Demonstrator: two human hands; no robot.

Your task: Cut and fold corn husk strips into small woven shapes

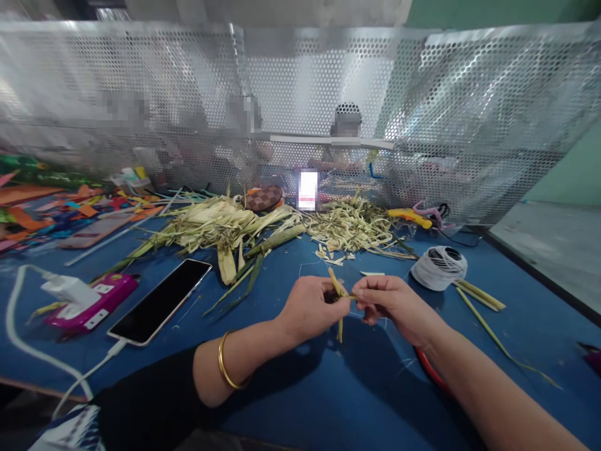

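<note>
My left hand [317, 304] is closed around a small bundle of yellow-green plant strips [337, 285], whose ends stick out above and below the fingers. Facing it, my right hand [382, 297] pinches a thin strip end that runs across from the bundle. Both hands are just above the blue table [300, 388]. To the right sits a spool of white thread [440, 268], with a few cut stalks [481, 295] lying beside it. A red handle [432, 374] shows partly from under my right forearm.
Dry leaf strips [211, 222] and a heap of shavings [352, 225] lie behind the hands. At left are a plugged-in phone [162, 304], a purple power strip [94, 304] and colored scraps [70, 210]. A perforated metal screen [300, 81] closes the back; people sit beyond it.
</note>
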